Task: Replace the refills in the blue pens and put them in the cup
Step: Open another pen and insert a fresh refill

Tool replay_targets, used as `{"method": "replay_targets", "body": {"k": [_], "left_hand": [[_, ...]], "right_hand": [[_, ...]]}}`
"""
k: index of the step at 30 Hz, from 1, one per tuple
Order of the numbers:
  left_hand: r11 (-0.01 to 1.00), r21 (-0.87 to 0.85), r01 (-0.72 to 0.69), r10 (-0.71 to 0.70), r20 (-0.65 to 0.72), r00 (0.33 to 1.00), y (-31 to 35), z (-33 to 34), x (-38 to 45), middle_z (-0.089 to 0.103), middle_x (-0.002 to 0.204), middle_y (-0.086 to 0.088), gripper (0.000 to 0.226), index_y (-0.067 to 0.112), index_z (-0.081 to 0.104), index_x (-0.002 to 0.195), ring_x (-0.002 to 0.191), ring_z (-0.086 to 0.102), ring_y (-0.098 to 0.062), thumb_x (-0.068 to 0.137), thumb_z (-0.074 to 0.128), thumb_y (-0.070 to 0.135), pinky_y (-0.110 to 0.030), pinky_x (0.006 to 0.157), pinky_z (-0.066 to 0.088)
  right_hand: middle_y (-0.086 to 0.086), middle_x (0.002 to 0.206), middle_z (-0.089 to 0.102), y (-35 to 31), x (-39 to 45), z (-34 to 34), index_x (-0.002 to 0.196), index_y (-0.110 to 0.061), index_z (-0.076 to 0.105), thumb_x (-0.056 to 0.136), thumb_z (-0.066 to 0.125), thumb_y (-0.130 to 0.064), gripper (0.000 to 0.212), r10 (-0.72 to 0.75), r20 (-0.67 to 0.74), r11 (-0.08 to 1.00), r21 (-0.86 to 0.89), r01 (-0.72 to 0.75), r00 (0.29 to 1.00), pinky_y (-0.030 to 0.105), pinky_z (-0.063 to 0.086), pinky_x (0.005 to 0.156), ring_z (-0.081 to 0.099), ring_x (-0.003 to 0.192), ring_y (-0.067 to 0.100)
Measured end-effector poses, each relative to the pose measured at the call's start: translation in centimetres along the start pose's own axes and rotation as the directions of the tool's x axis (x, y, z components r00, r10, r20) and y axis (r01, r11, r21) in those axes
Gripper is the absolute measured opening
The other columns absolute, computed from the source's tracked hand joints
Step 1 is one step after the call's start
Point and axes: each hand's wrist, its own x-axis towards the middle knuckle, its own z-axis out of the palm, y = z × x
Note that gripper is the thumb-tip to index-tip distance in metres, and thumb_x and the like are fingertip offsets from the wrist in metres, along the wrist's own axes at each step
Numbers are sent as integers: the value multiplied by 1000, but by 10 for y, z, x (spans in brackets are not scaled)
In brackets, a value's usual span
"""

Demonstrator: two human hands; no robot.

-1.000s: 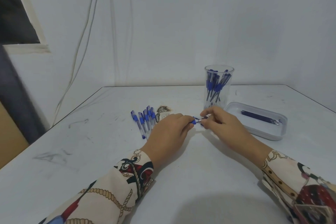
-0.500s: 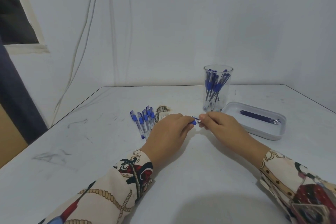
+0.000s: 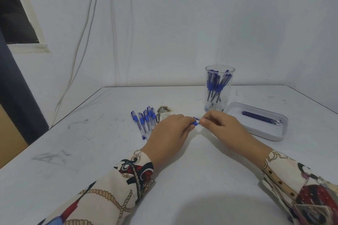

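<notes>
Table layout, seen from above the hands

Row of blue capped pens [image 3: 144, 121] lies left; clear plastic cup [image 3: 218, 89] stands behind-right, beside the white shallow tray [image 3: 257, 121] holding, apparently, dark refills [image 3: 259, 118].

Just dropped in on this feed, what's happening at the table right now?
A person is working on a blue pen held between both hands: the left hand grips the barrel and the right hand pinches its tip end. A clear cup behind the hands already holds several pens. A row of pens lies on the table to the left, and a white tray on the right holds loose refills.
</notes>
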Motion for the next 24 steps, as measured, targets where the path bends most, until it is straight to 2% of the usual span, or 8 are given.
{"method": "replay_targets", "body": {"k": [3,6,9,12,14,17,20,24], "left_hand": [[1000,2,-10,10,-5,1000,1,0,0,65,94,-1,26,15,62,114,86,56,-19,96,47,27,-35,72,46],[1000,5,-2,2,-8,1000,0,-1,1,65,94,-2,26,15,62,114,86,56,-20,96,46,27,-39,72,47],[1000,14,-16,16,-4,1000,0,0,0,65,91,-2,25,16,63,113,84,56,-20,96,48,26,-39,69,47],[1000,22,-1,1,1,1000,0,0,0,64,91,-2,25,15,62,113,85,56,-21,96,47,26,-39,70,47],[999,19,38,-38,-1,999,-2,-1,1,64,94,-2,26,15,62,114,89,56,-21,96,46,26,-39,73,46],[996,13,89,-89,-7,996,-5,-3,1,64,98,-1,27,16,60,116,94,55,-19,97,44,26,-34,76,45],[993,24,118,-118,-3,993,-6,-4,2,64,100,1,28,18,60,117,95,54,-17,98,42,28,-32,78,44],[993,25,115,-115,-4,993,-4,-3,0,64,94,0,26,17,62,113,91,55,-19,97,43,27,-37,75,46]], "right_hand": [[-7,82,62,1,1,-2,83,-25,62,96,42,-43,30,26,-36,999,36,-25,999,31,43,75,56,81,12],[-5,84,62,0,1,-5,85,-29,63,91,53,-40,16,8,-16,997,79,-7,1000,25,42,69,54,77,11],[-5,80,58,0,1,-3,84,-28,65,89,61,-32,8,-21,-10,999,26,21,1000,23,39,66,49,72,8],[-4,82,61,4,4,-2,86,-24,66,92,56,-33,15,2,-42,1000,25,-1,999,30,43,72,53,76,10],[-9,85,63,9,5,-4,90,-25,66,95,49,-31,19,29,-111,999,-10,-30,993,32,45,75,56,80,10],[-11,92,60,19,6,-10,103,-28,69,94,52,-24,19,-12,-215,950,-308,-56,977,31,43,80,57,88,13],[-7,104,62,22,5,-11,108,-32,69,92,52,-32,23,-59,-117,821,-570,-18,991,35,40,87,51,101,17],[-10,103,56,22,6,-6,113,-37,66,94,50,-40,26,-103,-30,724,-687,54,994,31,31,82,45,101,15]]}}
